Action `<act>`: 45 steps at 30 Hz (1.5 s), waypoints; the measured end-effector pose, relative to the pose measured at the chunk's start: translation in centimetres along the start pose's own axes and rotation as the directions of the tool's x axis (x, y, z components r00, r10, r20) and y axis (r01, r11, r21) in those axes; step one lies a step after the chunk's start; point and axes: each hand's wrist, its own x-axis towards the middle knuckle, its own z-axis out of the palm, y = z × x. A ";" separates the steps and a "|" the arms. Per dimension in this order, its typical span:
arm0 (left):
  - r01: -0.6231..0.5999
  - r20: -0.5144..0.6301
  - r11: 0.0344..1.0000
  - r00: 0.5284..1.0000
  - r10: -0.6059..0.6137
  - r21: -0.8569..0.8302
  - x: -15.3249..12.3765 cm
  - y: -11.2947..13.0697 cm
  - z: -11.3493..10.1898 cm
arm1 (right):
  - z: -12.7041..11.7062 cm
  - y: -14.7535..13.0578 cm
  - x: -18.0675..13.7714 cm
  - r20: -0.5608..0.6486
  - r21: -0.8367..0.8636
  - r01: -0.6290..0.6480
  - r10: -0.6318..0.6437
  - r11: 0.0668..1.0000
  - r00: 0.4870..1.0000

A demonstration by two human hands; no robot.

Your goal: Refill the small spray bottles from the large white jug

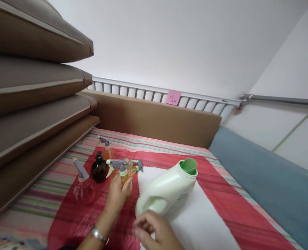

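My left hand (119, 192) is closed around a small spray bottle (124, 177) with a grey trigger head and yellowish contents. My right hand (155, 231), slightly blurred, has bent fingers apart from the thumb, and nothing shows between them. It is just below a pale green jug (167, 189), but I cannot tell whether it touches it. The jug's mouth, with a green insert (189, 166), points up and right. Left of my left hand are a dark round pump bottle (99, 170) and a clear spray bottle (83, 191). Behind it, another spray bottle (107, 151) stands near a tipped one (134, 169).
A white sheet (203, 218) lies under the jug on red cloth (229, 191) over a striped cover (43, 187). Stacked brown cushions (39, 80) rise at the left. A brown board (148, 118), radiator (128, 91) and blue panel (263, 173) border the surface.
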 end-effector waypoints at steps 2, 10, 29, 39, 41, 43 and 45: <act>0.008 0.000 0.999 1.000 -0.008 0.037 -0.1 0.3 -0.5 | 0.2 -1.9 1.9 -0.119 0.007 0.133 -0.131 0.991 0.984; -0.052 0.105 0.999 0.993 0.051 0.008 -1.3 -0.1 -1.7 | 1.4 -4.4 9.6 -0.320 0.003 0.058 -0.054 0.998 0.946; 0.239 0.422 0.912 0.903 -0.082 -0.333 0.8 1.6 -6.4 | -7.2 -8.6 0.8 -0.404 0.463 0.327 -0.132 0.824 0.905; 0.379 0.630 0.732 0.772 0.087 -0.566 -6.0 4.5 -4.0 | -1.7 -2.6 1.5 -0.377 0.313 0.198 -0.070 0.929 0.924; 0.396 0.576 0.719 0.817 0.007 -0.571 -7.4 4.3 -3.1 | -0.8 -1.9 1.4 -0.399 0.188 0.243 -0.152 0.952 0.904; 0.404 0.522 0.716 0.850 -0.065 -0.569 -8.1 4.2 -2.8 | -0.1 -1.0 1.2 -0.409 0.122 0.280 -0.209 0.952 0.888; 0.412 0.464 0.692 0.877 -0.125 -0.593 -8.4 4.5 -3.0 | 0.3 -0.4 0.9 -0.384 0.161 0.303 -0.223 0.939 0.896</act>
